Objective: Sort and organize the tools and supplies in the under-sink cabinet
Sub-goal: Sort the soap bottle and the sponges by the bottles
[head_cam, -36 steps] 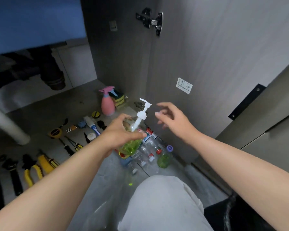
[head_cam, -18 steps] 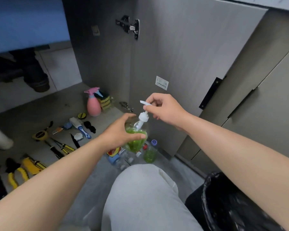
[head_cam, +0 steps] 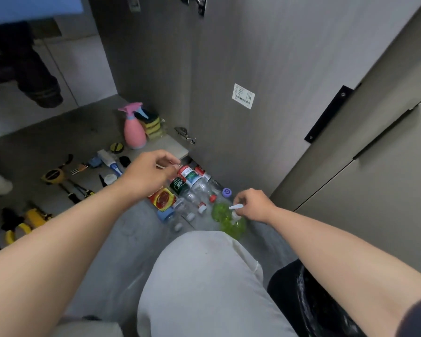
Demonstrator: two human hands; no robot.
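A clear pump bottle of green liquid (head_cam: 236,229) stands low on the floor by the open cabinet door (head_cam: 241,57), beside a second green bottle (head_cam: 218,210). My right hand (head_cam: 254,206) pinches its white pump head (head_cam: 236,207). Further left, my left hand (head_cam: 147,176) hovers with loosely curled fingers over a pile of empty plastic bottles (head_cam: 192,188) and grips nothing that I can see. A pink spray bottle (head_cam: 133,132) and a stack of yellow sponges (head_cam: 153,127) stand at the cabinet's right wall.
Hand tools lie on the cabinet floor at left: a yellow tape measure (head_cam: 52,176), screwdrivers (head_cam: 79,192) and yellow pliers (head_cam: 22,224). A black drain pipe (head_cam: 41,86) hangs at top left. My knee (head_cam: 204,276) fills the foreground; a black bin bag (head_cam: 326,302) sits at lower right.
My left hand let go of the green pump bottle and moved left over the plastic bottles. My right hand, holding the pump head, lowered the bottle to the floor. The view tilted down.
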